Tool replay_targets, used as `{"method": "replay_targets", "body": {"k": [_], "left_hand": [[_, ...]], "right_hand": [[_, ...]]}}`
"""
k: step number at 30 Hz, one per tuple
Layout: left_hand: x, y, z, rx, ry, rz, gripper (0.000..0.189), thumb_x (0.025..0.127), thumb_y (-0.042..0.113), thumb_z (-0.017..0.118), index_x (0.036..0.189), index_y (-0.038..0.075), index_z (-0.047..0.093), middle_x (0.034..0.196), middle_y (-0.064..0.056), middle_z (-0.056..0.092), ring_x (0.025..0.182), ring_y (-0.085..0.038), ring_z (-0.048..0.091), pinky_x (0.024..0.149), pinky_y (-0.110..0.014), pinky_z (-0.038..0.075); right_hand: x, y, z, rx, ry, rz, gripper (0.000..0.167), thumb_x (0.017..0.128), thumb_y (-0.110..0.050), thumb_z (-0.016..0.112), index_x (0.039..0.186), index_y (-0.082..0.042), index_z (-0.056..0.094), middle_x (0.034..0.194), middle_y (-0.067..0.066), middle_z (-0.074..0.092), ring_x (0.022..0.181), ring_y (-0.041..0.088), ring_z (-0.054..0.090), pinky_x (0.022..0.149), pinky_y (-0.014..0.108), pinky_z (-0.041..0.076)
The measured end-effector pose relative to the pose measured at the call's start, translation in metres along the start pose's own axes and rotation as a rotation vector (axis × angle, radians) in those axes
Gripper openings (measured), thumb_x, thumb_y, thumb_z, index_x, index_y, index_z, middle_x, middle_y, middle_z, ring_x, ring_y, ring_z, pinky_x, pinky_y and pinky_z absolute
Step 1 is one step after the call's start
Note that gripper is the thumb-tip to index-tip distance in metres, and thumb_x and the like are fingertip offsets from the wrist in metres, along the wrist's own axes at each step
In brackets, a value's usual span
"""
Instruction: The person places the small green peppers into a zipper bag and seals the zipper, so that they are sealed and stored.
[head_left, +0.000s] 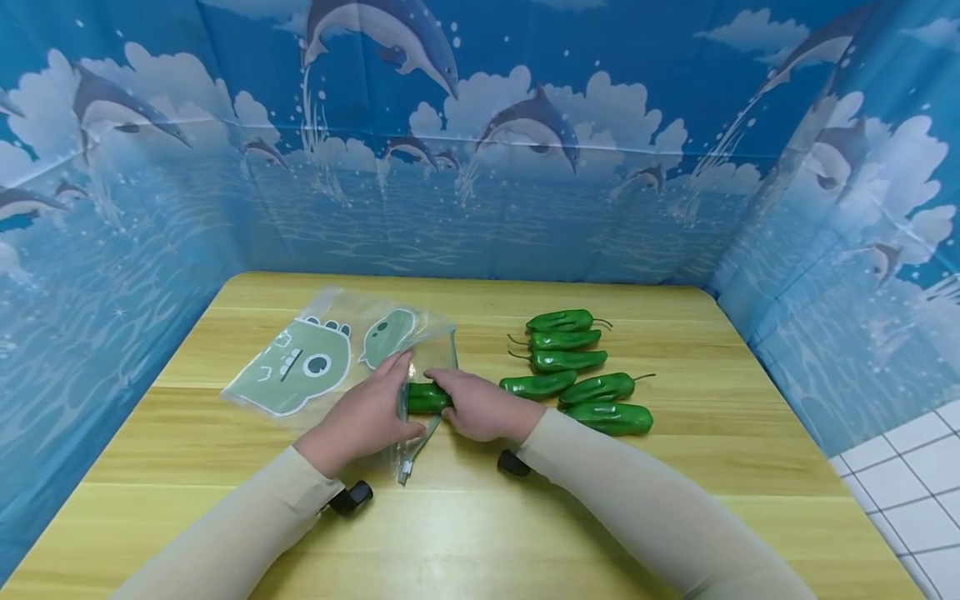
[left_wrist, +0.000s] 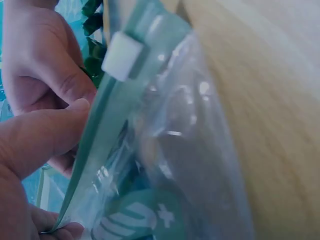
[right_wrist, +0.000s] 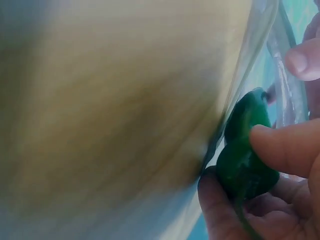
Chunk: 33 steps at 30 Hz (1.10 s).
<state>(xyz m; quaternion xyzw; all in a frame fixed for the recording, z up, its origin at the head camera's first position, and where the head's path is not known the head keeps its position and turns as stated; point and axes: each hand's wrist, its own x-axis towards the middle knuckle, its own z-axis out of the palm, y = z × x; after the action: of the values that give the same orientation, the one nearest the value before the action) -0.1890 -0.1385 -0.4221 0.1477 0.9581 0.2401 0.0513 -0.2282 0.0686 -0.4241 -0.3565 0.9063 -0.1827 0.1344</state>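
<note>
1. In the right hand [head_left: 480,406], pinched by thumb and fingers: one shiny green pepper [right_wrist: 245,165], stem toward the palm.
2. Right at the open mouth of a clear bag [head_left: 337,367], with that same pepper; hard to tell how far in.
3. In the left hand [head_left: 367,412], gripped with thumb and fingers apart: the edge of the bag's mouth.
4. On the bag: pale green monster pictures, plus a white slider [left_wrist: 121,56] on the green zip.
5. To the right, lying close together on the yellow wood table [head_left: 525,533]: six more peppers [head_left: 566,340].
6. Behind the table: a blue dolphin cloth [head_left: 480,208].
</note>
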Motion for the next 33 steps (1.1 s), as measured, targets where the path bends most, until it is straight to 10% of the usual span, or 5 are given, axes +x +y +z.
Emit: {"method": "replay_targets", "body": {"k": [15,33], "left_hand": [[-0.005,0.0,-0.016,-0.025,-0.108,0.02,0.12,0.082,0.03,0.088,0.169,0.003,0.011,0.176,-0.018,0.012,0.157,-0.04,0.033,0.122,-0.055,0.04],[-0.006,0.001,-0.008,-0.031,-0.071,-0.005,0.119,0.087,0.042,0.086,0.169,0.005,0.008,0.176,-0.017,0.012,0.155,-0.04,0.037,0.118,-0.055,0.044]], "right_hand": [[0.005,0.005,-0.004,-0.047,0.02,-0.014,0.042,0.108,-0.009,0.056,0.15,-0.007,0.051,0.137,0.011,0.065,0.125,0.024,0.064,0.11,0.043,0.053],[0.005,0.005,0.001,0.038,-0.043,0.01,0.052,0.111,-0.022,0.053,0.161,-0.011,0.042,0.157,0.012,0.055,0.144,0.028,0.055,0.121,0.045,0.045]]}}
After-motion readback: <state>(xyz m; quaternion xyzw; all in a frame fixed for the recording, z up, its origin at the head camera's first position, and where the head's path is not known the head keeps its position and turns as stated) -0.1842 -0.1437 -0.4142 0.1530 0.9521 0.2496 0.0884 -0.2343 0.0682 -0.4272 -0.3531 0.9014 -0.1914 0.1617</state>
